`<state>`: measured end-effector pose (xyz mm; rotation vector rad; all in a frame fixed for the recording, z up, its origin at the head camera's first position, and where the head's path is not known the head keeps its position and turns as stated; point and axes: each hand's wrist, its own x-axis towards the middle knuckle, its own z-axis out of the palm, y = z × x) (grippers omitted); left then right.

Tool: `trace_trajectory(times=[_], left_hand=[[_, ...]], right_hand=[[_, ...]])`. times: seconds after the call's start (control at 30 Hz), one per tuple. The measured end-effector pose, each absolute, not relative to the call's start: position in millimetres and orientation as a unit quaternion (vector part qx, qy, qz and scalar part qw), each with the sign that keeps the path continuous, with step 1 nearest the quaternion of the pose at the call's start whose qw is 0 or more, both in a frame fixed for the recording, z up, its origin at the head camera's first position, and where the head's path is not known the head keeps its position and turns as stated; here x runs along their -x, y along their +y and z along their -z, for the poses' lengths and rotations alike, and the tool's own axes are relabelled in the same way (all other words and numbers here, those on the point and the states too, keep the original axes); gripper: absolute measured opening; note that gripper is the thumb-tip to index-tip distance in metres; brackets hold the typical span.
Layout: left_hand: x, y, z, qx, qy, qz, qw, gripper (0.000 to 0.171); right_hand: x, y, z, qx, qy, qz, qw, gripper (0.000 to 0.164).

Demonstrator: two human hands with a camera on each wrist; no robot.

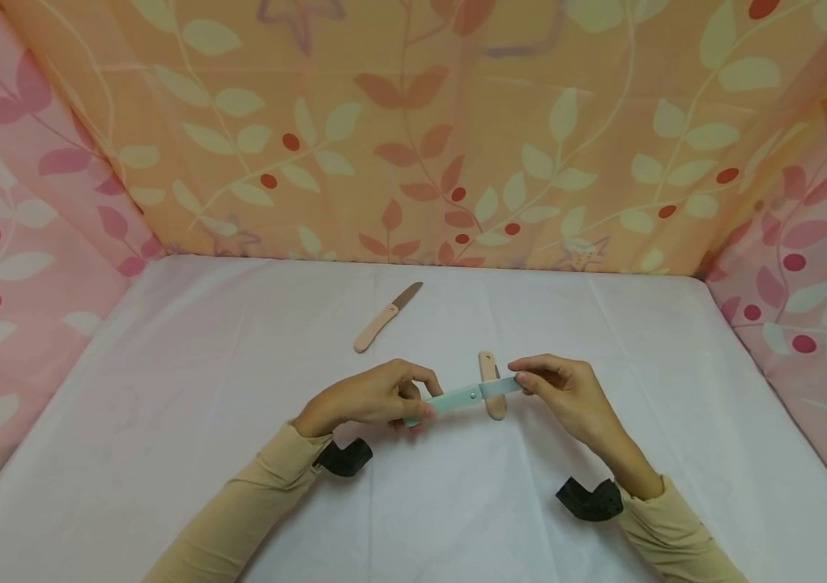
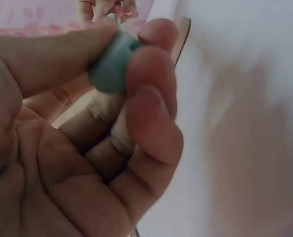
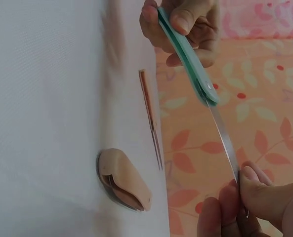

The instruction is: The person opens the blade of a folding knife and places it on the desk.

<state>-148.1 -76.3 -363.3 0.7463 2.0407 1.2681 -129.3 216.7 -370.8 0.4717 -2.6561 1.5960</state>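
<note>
Between the two hands a mint-green folding knife (image 1: 457, 397) is held above the table, its blade (image 3: 222, 133) swung out in line with the handle. My left hand (image 1: 384, 394) grips the handle's end; in the left wrist view the thumb lies against one side and curled fingertips (image 2: 151, 74) against the other. With thumb and fingers my right hand (image 1: 566, 397) pinches the blade near its tip. Below the green knife lies a folded beige folding knife (image 1: 496, 406). Farther back, a second beige knife (image 1: 378, 327) lies with its blade out.
A white cloth (image 1: 165, 421) covers the table. An orange leaf-patterned curtain (image 1: 398, 129) hangs along the back, with pink patterned cloth (image 1: 5, 243) at the left and right sides. Black camera mounts (image 1: 346, 457) sit at both wrists.
</note>
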Motion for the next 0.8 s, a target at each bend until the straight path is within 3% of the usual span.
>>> trace_trajectory(times=[0.27,0.53,0.8], left_hand=[[149.3,-73.7,364.4,-0.266,0.820,-0.431,0.267,0.015],[151.2,-74.8,366.9,-0.253,0.853,-0.391,0.234,0.028],[151.2,-77.7,362.9,-0.261,0.845,-0.413,0.218,0.023]], right_hand=[[133.4,218.5,374.9,-0.142,-0.846,-0.513,0.003,0.023],[133.5,218.0,377.7,-0.129,-0.854,-0.503,-0.004,0.025],[137.0,218.1,377.7,-0.122,-0.846,-0.519,-0.015,0.030]])
